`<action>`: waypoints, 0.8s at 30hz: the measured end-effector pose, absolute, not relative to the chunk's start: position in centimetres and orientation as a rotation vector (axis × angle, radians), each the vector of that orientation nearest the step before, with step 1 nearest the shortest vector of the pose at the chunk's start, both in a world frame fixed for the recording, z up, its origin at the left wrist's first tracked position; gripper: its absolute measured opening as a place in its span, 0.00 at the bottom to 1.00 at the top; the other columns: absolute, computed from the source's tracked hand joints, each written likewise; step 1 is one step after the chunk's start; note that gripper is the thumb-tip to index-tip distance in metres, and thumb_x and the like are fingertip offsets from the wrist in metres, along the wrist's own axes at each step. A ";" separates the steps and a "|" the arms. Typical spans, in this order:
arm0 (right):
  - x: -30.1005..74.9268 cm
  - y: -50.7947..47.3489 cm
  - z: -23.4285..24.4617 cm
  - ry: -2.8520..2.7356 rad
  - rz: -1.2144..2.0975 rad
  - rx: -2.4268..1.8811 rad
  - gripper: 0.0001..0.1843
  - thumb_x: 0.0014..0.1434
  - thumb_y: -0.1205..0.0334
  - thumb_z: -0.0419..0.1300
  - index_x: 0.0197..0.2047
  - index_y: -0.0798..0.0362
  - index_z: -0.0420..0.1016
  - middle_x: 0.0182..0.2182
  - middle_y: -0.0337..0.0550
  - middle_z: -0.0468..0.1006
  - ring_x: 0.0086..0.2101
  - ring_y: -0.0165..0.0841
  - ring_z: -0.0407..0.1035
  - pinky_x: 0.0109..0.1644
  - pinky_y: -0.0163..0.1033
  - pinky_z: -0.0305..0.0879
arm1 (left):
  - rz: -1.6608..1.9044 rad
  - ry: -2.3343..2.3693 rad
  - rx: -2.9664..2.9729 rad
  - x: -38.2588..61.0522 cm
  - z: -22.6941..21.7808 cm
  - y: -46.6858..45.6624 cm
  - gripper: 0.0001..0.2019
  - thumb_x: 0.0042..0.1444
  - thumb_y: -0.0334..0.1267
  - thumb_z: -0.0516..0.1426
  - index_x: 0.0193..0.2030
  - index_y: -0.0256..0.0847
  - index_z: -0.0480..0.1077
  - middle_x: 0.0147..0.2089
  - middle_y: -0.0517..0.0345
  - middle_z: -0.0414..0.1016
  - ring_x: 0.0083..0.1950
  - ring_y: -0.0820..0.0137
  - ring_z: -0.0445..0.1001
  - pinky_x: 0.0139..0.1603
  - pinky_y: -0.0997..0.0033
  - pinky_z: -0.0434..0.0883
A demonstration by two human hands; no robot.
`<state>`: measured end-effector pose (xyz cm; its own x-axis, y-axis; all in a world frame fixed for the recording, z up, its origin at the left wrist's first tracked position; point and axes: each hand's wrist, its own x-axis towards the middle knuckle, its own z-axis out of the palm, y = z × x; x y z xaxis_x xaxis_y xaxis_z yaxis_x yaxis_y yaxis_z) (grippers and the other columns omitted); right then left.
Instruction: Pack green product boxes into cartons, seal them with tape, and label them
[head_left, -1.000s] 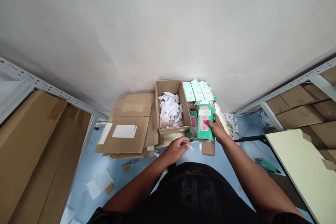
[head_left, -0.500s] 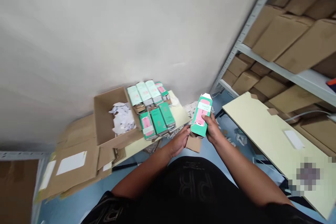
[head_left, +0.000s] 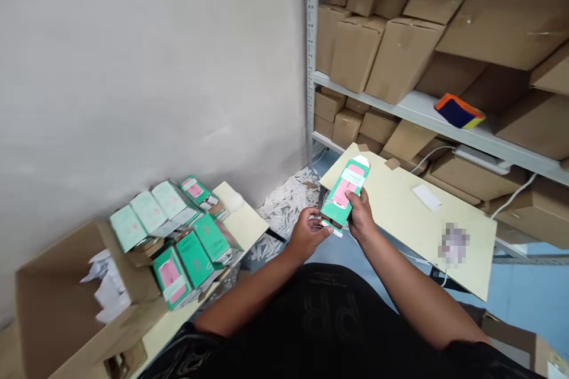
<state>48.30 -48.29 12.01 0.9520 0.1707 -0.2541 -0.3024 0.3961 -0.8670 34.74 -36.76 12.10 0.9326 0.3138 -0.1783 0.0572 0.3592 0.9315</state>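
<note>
In front of me my right hand (head_left: 361, 216) is closed round the side of a tall green carton (head_left: 344, 192), its thumb resting on the printed pink panel. The carton is tilted, with a white flap standing up at its far end. At the near end, the fingers of my left hand (head_left: 309, 234) pinch a small white end flap (head_left: 332, 229). That near end looks partly open, with a dark gap above the flap. What lies inside the carton cannot be made out.
On the left table, several similar green boxes (head_left: 195, 257) stand beside a big cardboard box (head_left: 57, 296) holding crumpled white paper (head_left: 109, 284). Paper shreds (head_left: 288, 198) cover the floor by the wall. A pale table (head_left: 400, 207) and shelves of brown cartons (head_left: 402, 59) are at right.
My view and body have turned right, bringing the carton in front of the right table. My left hand has shifted onto the end flap; the brown cardboard flap below the carton no longer shows.
</note>
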 end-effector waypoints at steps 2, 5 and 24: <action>49.7 -48.9 11.7 0.174 0.261 -1.124 0.28 0.48 0.54 0.73 0.51 0.45 0.71 0.39 0.34 0.80 0.37 0.36 0.75 0.46 0.44 0.75 | 0.131 0.315 1.253 37.3 11.5 -36.7 0.26 0.51 0.49 0.71 0.48 0.43 0.64 0.39 0.59 0.76 0.39 0.69 0.78 0.44 0.68 0.74; 52.1 -49.3 11.3 0.210 0.190 -1.120 0.28 0.48 0.54 0.73 0.51 0.45 0.71 0.40 0.35 0.80 0.38 0.36 0.75 0.47 0.45 0.74 | 0.064 0.257 1.263 41.1 10.6 -36.1 0.24 0.55 0.53 0.68 0.46 0.42 0.65 0.36 0.60 0.77 0.37 0.69 0.79 0.45 0.66 0.74; 63.2 -49.8 12.5 0.378 -0.193 -1.145 0.31 0.51 0.52 0.72 0.57 0.44 0.70 0.41 0.37 0.77 0.40 0.38 0.72 0.47 0.45 0.71 | -0.252 -0.022 1.331 60.2 8.4 -33.9 0.26 0.50 0.53 0.70 0.45 0.43 0.63 0.28 0.65 0.73 0.29 0.71 0.75 0.32 0.73 0.70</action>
